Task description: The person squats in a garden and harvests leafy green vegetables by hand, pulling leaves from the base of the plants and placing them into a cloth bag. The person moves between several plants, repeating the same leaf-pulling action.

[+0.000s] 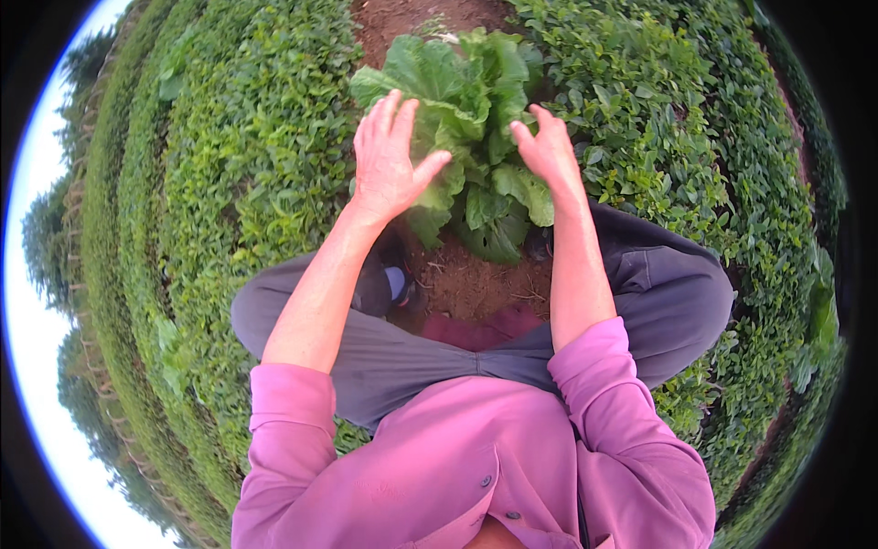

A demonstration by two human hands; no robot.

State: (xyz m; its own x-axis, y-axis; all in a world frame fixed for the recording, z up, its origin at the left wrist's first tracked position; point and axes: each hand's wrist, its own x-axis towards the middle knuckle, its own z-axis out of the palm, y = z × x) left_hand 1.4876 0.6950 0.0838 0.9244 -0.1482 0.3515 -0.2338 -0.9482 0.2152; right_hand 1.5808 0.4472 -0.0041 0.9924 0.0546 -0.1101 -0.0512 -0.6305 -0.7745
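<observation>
A large leafy green plant (473, 123), with broad crinkled leaves like a leaf cabbage or lettuce, grows from the soil in front of me. My left hand (392, 154) is over its left side, palm down, fingers stretched and thumb apart, with nothing in it. On the plant's right, my right hand (547, 147) is beside the outer leaves with thumb and forefinger spread. Its other fingers are partly hidden, and I see nothing held in it. Whether either hand touches a leaf is hard to tell. Lower leaves droop toward the ground between my feet.
Dense rows of low leafy shrubs (267, 137) rise close on the left, with more shrubs (645, 103) on the right. Reddish-brown soil (473, 278) lies between my bent knees. A dark red cloth (480, 327) is below me. Trees (48, 233) stand far left.
</observation>
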